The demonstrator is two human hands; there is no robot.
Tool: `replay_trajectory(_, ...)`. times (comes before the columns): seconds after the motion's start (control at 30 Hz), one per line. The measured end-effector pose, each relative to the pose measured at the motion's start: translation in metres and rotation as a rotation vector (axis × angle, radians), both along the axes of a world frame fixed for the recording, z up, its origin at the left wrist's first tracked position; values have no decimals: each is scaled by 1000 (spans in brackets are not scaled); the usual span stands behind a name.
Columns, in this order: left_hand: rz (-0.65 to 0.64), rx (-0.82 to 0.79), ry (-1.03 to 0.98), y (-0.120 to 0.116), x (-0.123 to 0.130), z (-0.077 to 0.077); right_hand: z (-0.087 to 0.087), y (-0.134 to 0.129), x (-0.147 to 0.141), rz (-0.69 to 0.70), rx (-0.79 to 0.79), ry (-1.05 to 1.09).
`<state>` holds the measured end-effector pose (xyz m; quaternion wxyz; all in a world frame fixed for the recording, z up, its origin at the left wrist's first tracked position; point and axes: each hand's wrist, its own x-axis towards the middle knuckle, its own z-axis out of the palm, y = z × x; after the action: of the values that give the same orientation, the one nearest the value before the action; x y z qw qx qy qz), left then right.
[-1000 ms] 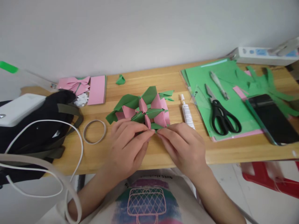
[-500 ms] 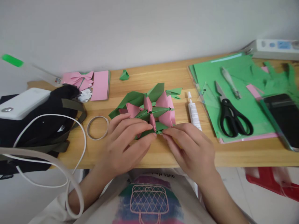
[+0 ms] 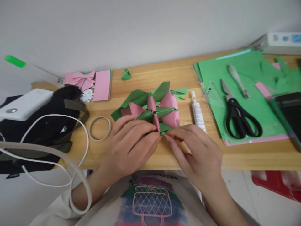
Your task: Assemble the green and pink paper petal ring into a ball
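A folded paper piece (image 3: 167, 111), with pink panels and pointed green leaf-like parts, lies on the wooden table in front of me. My left hand (image 3: 133, 146) grips its near left side, fingers curled over the edge. At its near right corner, my right hand (image 3: 198, 153) pinches a green edge between thumb and forefinger. The fingertips of both hands almost meet there, and my left fingers cover part of the paper. A loose green folded piece (image 3: 180, 92) lies just behind its right side. The glue tube (image 3: 198, 115) lies right of it, near my right hand.
Scissors (image 3: 240, 117), a pen-like tool (image 3: 238, 81) and a set square (image 3: 214, 92) lie on green sheets (image 3: 254, 70) at right. A phone (image 3: 289, 110) is beyond. Left are a tape ring (image 3: 100, 128), pink paper (image 3: 102, 85), a black bag (image 3: 47, 138) and a looped white cable (image 3: 87, 138).
The view has shifted a little, so most things appear slightly farther right. Both hands keep hold of the paper piece in nearly the same pose.
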<state>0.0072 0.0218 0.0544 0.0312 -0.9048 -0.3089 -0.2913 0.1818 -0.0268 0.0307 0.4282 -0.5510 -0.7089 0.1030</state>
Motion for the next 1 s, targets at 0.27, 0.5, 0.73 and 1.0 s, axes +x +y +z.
replay_trajectory(0.27,11,-38,-31,-3,3,0,3,-1,-4,-41,-68,87)
replay_trajectory(0.5,-110,-4,54,-1,-3,1,4,-1,-3,-45,-53,55)
replay_trajectory(0.73,-133,18,122,2,-3,6,6,-2,-3,-57,-86,38)
replay_trajectory(1.0,-135,-5,198,3,0,13,3,-2,-4,-73,-103,115)
